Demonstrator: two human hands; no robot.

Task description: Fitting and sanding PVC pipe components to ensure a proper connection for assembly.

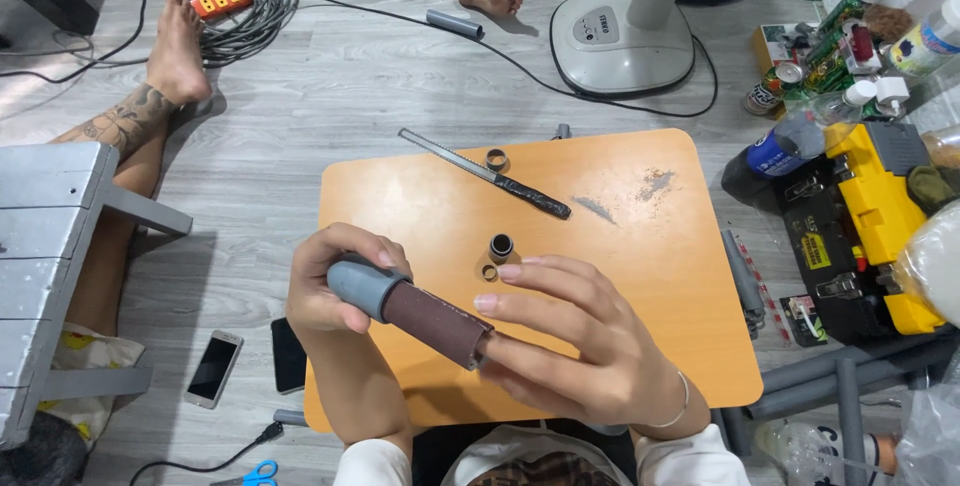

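Observation:
My left hand [330, 286] grips a short grey pipe [365, 286] at its left end. A strip of dark red-brown sandpaper [437, 324] is wrapped around the pipe's right part, and my right hand [575, 341] closes its fingers over that wrap. Both hands hover above a small orange table [640, 276]. Just beyond my right fingers stand a short dark pipe ring [501, 246] and a thinner ring [489, 272]. Farther back lie a saw blade with a black taped handle [485, 173] and another ring [496, 159].
A yellow and black toolbox [860, 226] with bottles and cans sits at the right. A fan base [620, 41] stands behind the table. Another person's bare feet [180, 46] and a coiled cable with an orange power strip [222, 1] are at the back left. Two phones [215, 366] and blue scissors lie on the floor.

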